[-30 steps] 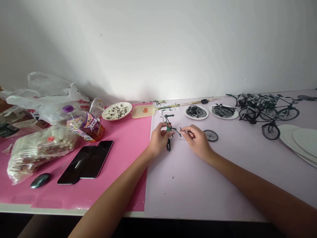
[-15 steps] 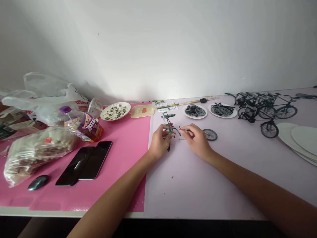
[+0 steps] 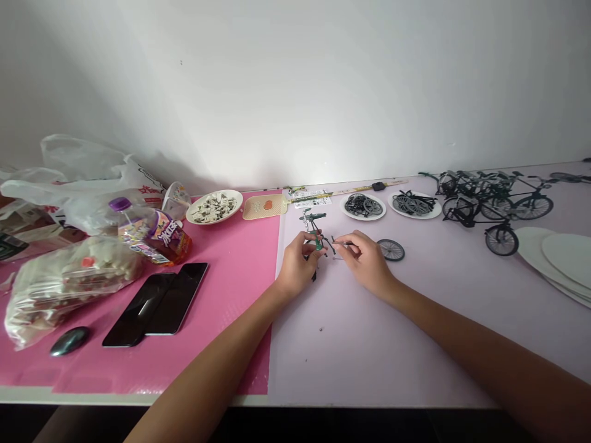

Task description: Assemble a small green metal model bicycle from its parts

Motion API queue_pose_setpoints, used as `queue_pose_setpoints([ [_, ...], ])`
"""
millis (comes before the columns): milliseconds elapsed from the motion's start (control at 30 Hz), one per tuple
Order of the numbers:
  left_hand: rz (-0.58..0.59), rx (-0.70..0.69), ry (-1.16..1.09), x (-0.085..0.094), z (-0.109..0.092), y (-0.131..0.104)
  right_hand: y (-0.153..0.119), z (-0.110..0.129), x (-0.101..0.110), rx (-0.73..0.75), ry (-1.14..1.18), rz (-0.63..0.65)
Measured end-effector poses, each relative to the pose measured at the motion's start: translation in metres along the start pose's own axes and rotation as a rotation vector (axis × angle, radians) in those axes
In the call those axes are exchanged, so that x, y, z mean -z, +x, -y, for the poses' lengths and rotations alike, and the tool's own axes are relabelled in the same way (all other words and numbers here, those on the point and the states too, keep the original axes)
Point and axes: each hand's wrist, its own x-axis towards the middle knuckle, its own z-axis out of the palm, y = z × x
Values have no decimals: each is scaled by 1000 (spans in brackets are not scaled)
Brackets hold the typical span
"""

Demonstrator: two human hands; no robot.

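Note:
My left hand (image 3: 300,261) is closed around a small dark green model bicycle frame (image 3: 314,216), which it holds up over the pale part of the table. Close to its right, my right hand (image 3: 367,258) pinches a thin dark part (image 3: 339,242), too small to name, with its tip near the fork end of the frame. A loose spoked wheel (image 3: 391,250) lies on the table just right of my right hand. Below the fingertips a thin short rod (image 3: 337,258) rests on the surface. Fingers hide much of the frame's middle.
Two plates of black bicycle parts (image 3: 362,215) (image 3: 414,213) stand at the back. Assembled model bicycles (image 3: 498,197) and white plates (image 3: 570,258) are at right. Leftward are a plate of pale pieces (image 3: 215,216), a drink bottle (image 3: 154,237), phones (image 3: 157,307) and bags (image 3: 69,283).
My right hand has shifted very slightly left, bringing the thin dark part nearer the frame. My left hand and the frame stay almost still.

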Motion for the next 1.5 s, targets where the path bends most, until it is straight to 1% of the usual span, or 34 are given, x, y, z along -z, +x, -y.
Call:
queue_pose_setpoints([
  [200,20,-7,18,0,-1,0,0,0,-1,-17,7,11],
  [433,11,-13,31,1,0,0,-1,0,-2,-18,24,18],
  [600,17,-19,51,1,0,0,-1,-1,-1,-15,20,46],
  [767,43,-37,49,1,-1,-1,-2,-2,0,39,-12,109],
  [967,64,-43,44,1,-4,-3,-2,1,-2,72,-23,136],
  [1500,90,-103,75,2,-1,-1,-3,0,-2,63,-12,155],
])
